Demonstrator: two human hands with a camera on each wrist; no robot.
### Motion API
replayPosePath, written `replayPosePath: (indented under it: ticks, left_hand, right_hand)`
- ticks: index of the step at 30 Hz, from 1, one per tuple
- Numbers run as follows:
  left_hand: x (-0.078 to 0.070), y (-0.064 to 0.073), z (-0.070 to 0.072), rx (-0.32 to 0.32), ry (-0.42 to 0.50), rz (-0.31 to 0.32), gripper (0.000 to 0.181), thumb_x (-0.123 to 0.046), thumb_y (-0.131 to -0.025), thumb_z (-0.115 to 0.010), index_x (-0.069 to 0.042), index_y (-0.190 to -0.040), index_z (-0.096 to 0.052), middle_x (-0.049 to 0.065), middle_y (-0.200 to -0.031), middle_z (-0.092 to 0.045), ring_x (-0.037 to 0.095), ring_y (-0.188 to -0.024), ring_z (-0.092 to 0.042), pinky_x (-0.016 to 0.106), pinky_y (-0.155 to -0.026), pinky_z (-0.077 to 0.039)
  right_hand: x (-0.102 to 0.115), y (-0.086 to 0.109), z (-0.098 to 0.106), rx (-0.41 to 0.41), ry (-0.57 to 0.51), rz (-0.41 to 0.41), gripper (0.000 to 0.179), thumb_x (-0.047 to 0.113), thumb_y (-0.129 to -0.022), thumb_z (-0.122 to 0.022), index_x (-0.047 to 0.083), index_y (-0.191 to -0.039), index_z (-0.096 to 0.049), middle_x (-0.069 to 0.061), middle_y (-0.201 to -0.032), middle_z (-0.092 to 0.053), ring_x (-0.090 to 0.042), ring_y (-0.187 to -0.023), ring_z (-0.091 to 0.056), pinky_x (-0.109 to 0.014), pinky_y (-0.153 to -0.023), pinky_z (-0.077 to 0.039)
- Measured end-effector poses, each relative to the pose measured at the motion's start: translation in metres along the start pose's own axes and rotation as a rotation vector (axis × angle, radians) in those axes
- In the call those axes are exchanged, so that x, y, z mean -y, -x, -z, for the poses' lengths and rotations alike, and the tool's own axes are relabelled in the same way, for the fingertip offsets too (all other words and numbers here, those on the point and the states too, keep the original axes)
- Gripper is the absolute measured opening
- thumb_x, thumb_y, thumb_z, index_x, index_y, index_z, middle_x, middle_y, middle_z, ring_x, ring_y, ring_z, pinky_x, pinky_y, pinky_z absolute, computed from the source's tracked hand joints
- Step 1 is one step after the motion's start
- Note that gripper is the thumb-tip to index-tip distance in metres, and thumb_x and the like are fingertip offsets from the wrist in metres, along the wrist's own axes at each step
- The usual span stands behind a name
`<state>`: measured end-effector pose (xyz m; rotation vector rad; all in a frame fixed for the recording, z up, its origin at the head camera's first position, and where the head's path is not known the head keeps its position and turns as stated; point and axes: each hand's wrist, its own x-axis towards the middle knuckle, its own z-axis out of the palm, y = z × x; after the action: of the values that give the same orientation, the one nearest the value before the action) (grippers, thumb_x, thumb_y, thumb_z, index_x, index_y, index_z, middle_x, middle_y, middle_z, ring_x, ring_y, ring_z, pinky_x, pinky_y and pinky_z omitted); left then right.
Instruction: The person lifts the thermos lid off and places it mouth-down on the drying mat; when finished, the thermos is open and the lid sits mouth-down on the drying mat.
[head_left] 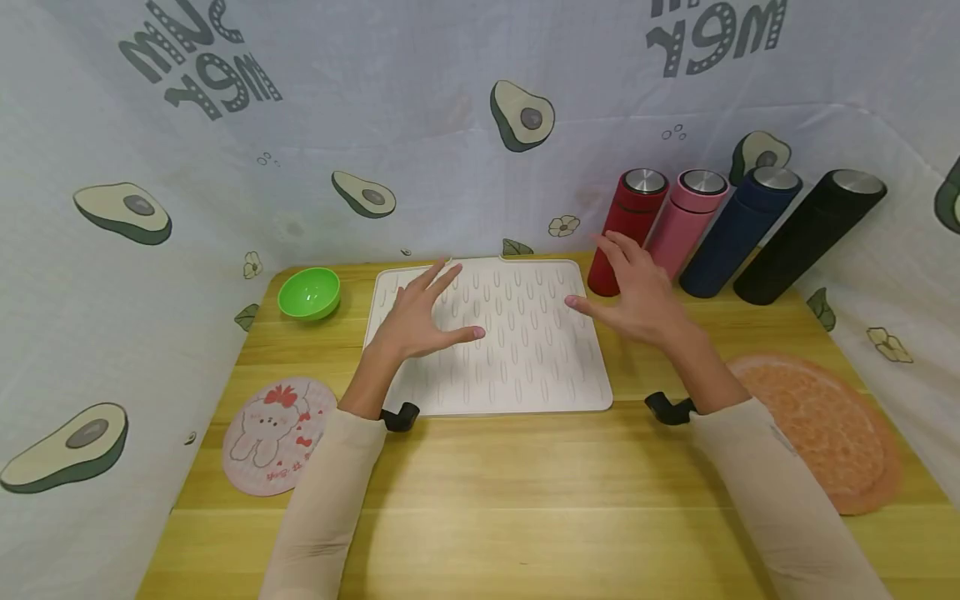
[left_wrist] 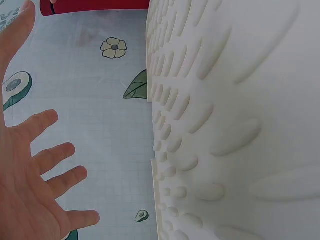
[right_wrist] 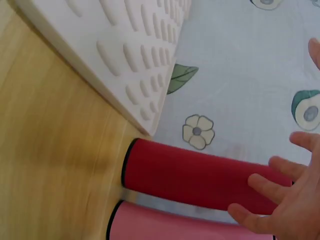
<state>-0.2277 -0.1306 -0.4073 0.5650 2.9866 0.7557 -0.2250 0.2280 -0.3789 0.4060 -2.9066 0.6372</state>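
Above the left part of a white ridged mat (head_left: 517,350) hovers my left hand (head_left: 420,317), its fingers spread and nothing in it. My right hand (head_left: 637,292) is held in the air by the mat's right edge, thumb and fingers apart, in front of a red thermos bottle (head_left: 637,208). In the right wrist view that hand (right_wrist: 290,195) overlaps the red bottle (right_wrist: 195,172), and whether it touches cannot be told. The left wrist view shows the left hand (left_wrist: 40,175) beside the mat (left_wrist: 200,125), apart from it.
Pink (head_left: 686,221), dark blue (head_left: 738,233) and black (head_left: 806,237) bottles stand right of the red one. A green bowl (head_left: 309,293) sits at the back left. A rabbit-print round mat (head_left: 262,433) lies at left, an orange-brown round mat (head_left: 825,433) at right. Patterned cloth (head_left: 420,108) hangs behind.
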Motion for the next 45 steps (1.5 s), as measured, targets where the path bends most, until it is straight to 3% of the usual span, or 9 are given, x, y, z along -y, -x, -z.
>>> replayPosePath:
  ticks: [6, 9, 18, 22, 25, 31, 35, 40, 45]
  left_hand:
    - [0.003, 0.009, -0.006, -0.031, 0.115, -0.015, 0.105, -0.083, -0.075, -0.067, -0.043, -0.163, -0.025, -0.004, -0.172, -0.021, 0.031, -0.158, -0.023, 0.066, -0.12, -0.031]
    - [0.004, 0.012, -0.012, -0.048, 0.144, -0.029, 0.102, -0.082, -0.077, -0.067, -0.04, -0.162, -0.028, -0.002, -0.17, -0.027, 0.028, -0.157, -0.026, 0.065, -0.12, -0.032]
    - [-0.002, 0.019, -0.028, -0.063, 0.265, -0.076, 0.101, -0.088, -0.073, -0.065, -0.043, -0.158, -0.035, 0.0, -0.165, -0.037, 0.025, -0.153, -0.034, 0.061, -0.12, -0.034]
    - [-0.005, 0.019, -0.033, -0.057, 0.286, -0.087, 0.106, -0.095, -0.069, -0.059, -0.042, -0.158, -0.036, 0.0, -0.164, -0.038, 0.026, -0.152, -0.037, 0.061, -0.118, -0.036]
    - [-0.006, 0.017, -0.036, -0.054, 0.297, -0.095, 0.106, -0.094, -0.07, -0.06, -0.04, -0.158, -0.037, -0.001, -0.163, -0.039, 0.025, -0.149, -0.041, 0.058, -0.117, -0.04]
    - [-0.008, 0.015, -0.039, -0.06, 0.324, -0.121, 0.098, -0.081, -0.072, -0.072, -0.043, -0.156, -0.038, -0.004, -0.161, -0.043, 0.024, -0.142, -0.049, 0.051, -0.114, -0.044]
    - [-0.01, 0.015, -0.04, -0.06, 0.364, -0.164, 0.095, -0.071, -0.074, -0.079, -0.042, -0.156, -0.04, -0.006, -0.158, -0.045, 0.027, -0.138, -0.052, 0.048, -0.114, -0.045]
    - [-0.014, 0.014, -0.037, -0.069, 0.381, -0.198, 0.09, -0.06, -0.077, -0.082, -0.041, -0.155, -0.041, -0.005, -0.157, -0.047, 0.03, -0.136, -0.054, 0.046, -0.115, -0.045]
    - [-0.017, 0.014, -0.03, -0.079, 0.346, -0.198, 0.088, -0.059, -0.079, -0.081, -0.041, -0.155, -0.041, -0.005, -0.158, -0.046, 0.025, -0.136, -0.054, 0.048, -0.113, -0.046]
  right_hand:
    - [-0.01, 0.004, -0.001, -0.139, -0.14, -0.032, 0.094, 0.047, -0.09, -0.074, 0.016, -0.163, -0.023, -0.018, -0.164, -0.03, -0.042, -0.143, -0.038, -0.071, -0.106, -0.044]
    - [-0.013, 0.004, -0.003, -0.226, -0.211, -0.044, 0.088, 0.035, -0.092, -0.075, 0.01, -0.16, -0.026, -0.021, -0.157, -0.038, -0.041, -0.134, -0.044, -0.067, -0.099, -0.052]
    - [-0.022, -0.004, -0.011, -0.4, -0.343, -0.146, 0.074, 0.027, -0.094, -0.072, 0.003, -0.153, -0.034, -0.022, -0.144, -0.047, -0.038, -0.126, -0.05, -0.059, -0.1, -0.05]
    - [-0.023, -0.011, -0.016, -0.448, -0.404, -0.184, 0.07, 0.028, -0.095, -0.072, 0.003, -0.149, -0.037, -0.02, -0.142, -0.049, -0.037, -0.121, -0.052, -0.047, -0.094, -0.049]
    - [-0.022, -0.017, -0.019, -0.469, -0.441, -0.234, 0.07, 0.03, -0.095, -0.072, 0.005, -0.15, -0.036, -0.018, -0.144, -0.049, -0.035, -0.121, -0.05, -0.043, -0.095, -0.046]
    - [-0.017, -0.03, -0.026, -0.487, -0.521, -0.352, 0.077, 0.034, -0.095, -0.073, 0.013, -0.156, -0.03, -0.01, -0.156, -0.045, -0.027, -0.141, -0.045, -0.044, -0.119, -0.042]
    - [-0.016, -0.036, -0.028, -0.497, -0.506, -0.42, 0.08, 0.039, -0.095, -0.072, 0.016, -0.157, -0.029, -0.008, -0.156, -0.04, -0.023, -0.143, -0.04, -0.042, -0.12, -0.041]
    - [-0.016, -0.037, -0.029, -0.494, -0.469, -0.429, 0.075, 0.043, -0.094, -0.071, 0.015, -0.155, -0.037, -0.01, -0.152, -0.037, -0.023, -0.14, -0.038, -0.042, -0.116, -0.044]
    - [-0.014, -0.03, -0.033, -0.517, -0.489, -0.34, 0.075, 0.041, -0.093, -0.074, 0.012, -0.151, -0.038, -0.011, -0.151, -0.046, -0.027, -0.139, -0.045, -0.046, -0.117, -0.044]
